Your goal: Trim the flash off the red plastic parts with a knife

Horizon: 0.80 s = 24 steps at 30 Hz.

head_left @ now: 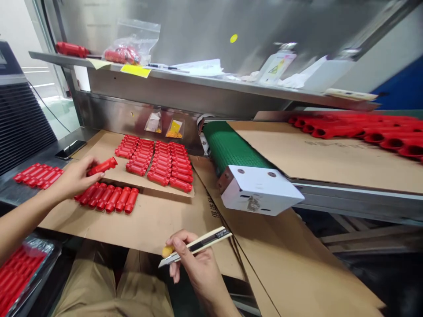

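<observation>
My left hand (pixel 75 177) grips one red plastic tube (pixel 103 167) between thumb and fingers, above the left end of a row of similar red tubes (pixel 114 199) lying on the cardboard. My right hand (pixel 197 264) holds a snap-off utility knife (pixel 208 240), its bare blade pointing to the lower left. A yellow finger cot (pixel 168 251) covers one fingertip of that hand. Behind the row, several columns of red tubes (pixel 159 169) lie on a raised cardboard sheet (pixel 112 175). Another small group of red tubes (pixel 38 175) is at the far left.
A green conveyor belt (pixel 233 147) with a white end block (pixel 259 189) stands right of centre. More red tubes (pixel 380 132) lie on cardboard beyond it. Bottles (pixel 276 66), papers and a plastic bag (pixel 130 48) sit on the shelf. A phone (pixel 71 149) rests at left.
</observation>
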Tool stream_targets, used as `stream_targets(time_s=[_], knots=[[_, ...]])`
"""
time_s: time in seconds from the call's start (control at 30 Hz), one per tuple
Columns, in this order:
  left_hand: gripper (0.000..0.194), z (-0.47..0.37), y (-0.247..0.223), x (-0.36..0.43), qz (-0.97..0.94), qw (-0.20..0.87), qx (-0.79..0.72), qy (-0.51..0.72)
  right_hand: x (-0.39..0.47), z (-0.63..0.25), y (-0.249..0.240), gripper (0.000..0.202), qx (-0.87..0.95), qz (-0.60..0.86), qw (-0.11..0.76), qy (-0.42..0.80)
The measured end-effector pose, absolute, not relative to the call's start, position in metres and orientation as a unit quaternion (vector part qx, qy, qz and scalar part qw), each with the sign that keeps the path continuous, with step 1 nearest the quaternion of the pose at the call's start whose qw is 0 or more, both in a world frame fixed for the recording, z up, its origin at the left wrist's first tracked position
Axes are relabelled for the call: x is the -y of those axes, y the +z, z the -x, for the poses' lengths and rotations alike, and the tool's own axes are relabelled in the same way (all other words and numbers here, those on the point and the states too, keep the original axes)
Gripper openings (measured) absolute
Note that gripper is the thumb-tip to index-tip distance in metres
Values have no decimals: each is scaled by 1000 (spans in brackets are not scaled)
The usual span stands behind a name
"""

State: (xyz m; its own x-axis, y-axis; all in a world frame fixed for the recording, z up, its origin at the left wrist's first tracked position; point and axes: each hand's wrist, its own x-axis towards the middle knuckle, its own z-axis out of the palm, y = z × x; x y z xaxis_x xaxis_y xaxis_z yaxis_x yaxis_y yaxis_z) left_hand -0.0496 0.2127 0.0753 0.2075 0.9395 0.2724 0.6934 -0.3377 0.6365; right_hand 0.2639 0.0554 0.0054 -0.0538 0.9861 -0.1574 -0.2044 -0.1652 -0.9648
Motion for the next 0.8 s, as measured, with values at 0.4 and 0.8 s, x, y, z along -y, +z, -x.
stream_targets(time_s=[0.4, 0.8], knots=[[46, 10, -37, 10, -361, 563, -598, 442, -26, -196, -57, 51, 522, 453, 393, 607], [57, -2, -51, 27, -265, 563, -631, 462, 22, -189, -90, 43, 497, 502, 445, 550]])
